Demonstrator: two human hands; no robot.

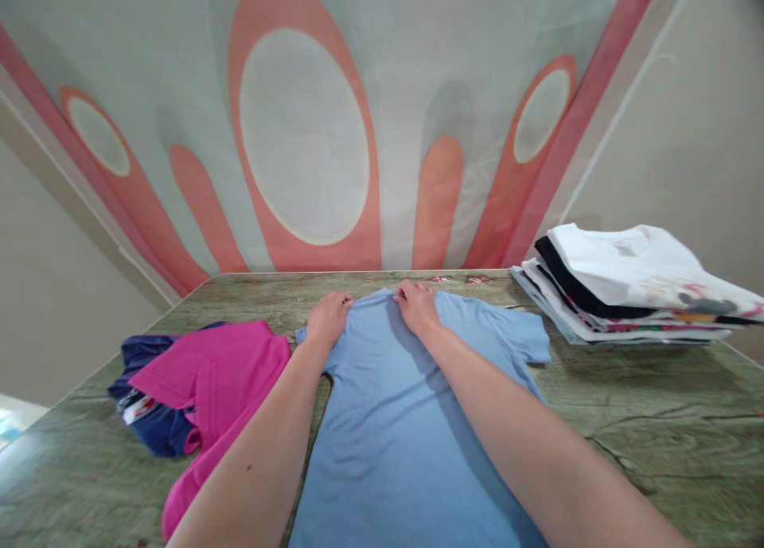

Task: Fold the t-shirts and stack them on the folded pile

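A light blue T-shirt [394,429] lies spread over the middle of the table, its collar end away from me and its lower part running out of view toward me. My left hand [328,317] is closed on the shirt's left shoulder, with fingertips pinching the fabric. At the neckline, my right hand [416,305] pinches the cloth between thumb and fingers. The right sleeve lies flat on the wood, while the left sleeve is mostly hidden behind my left hand and forearm.
To the left, a bright pink garment [239,373] lies loosely over a dark blue garment [161,429]. A stack of folded shirts [645,285], white on top, sits at the back right of the wood-patterned table [656,445]. Behind the table hangs a printed backdrop [399,95].
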